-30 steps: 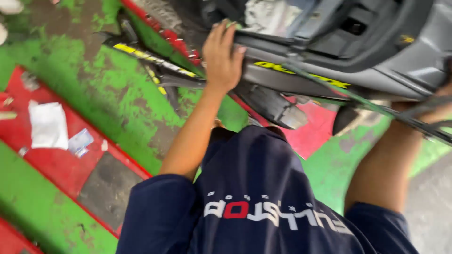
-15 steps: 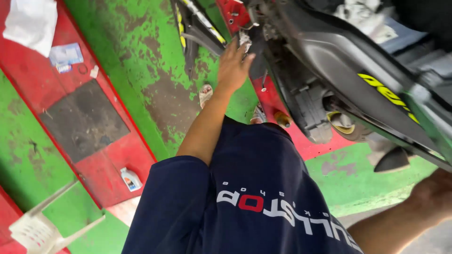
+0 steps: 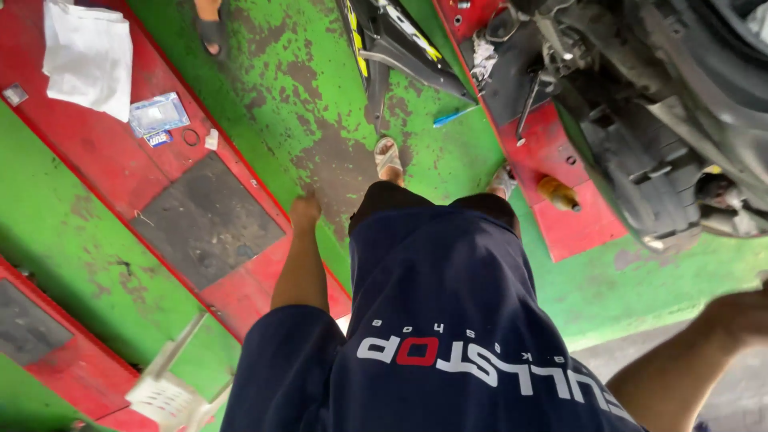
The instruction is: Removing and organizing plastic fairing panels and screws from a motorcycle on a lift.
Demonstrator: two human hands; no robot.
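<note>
My left hand [image 3: 305, 212] hangs at my side over the green and red floor, its fingers curled in with nothing in them. It touches nothing. My right hand [image 3: 742, 310] is stretched out at the right edge below the grey motorcycle [image 3: 664, 120]. It is blurred, so its fingers and grip cannot be made out. My dark blue shirt [image 3: 448, 320] fills the lower middle, and my sandalled feet [image 3: 389, 156] stand on the worn green floor.
A black panel with yellow stripes [image 3: 392, 40] lies ahead of my feet, with a blue stick [image 3: 454, 117] beside it. An orange bottle [image 3: 558, 192] lies on the red ramp [image 3: 576, 224]. A white cloth [image 3: 88, 52] and small packets [image 3: 158, 114] lie upper left. A white plastic stool [image 3: 172, 388] stands lower left. Another person's foot [image 3: 210, 20] shows at the top.
My left hand has come off the motorcycle's underside and dropped to my side. The view has swung down and away from the motorcycle, which now sits at the upper right.
</note>
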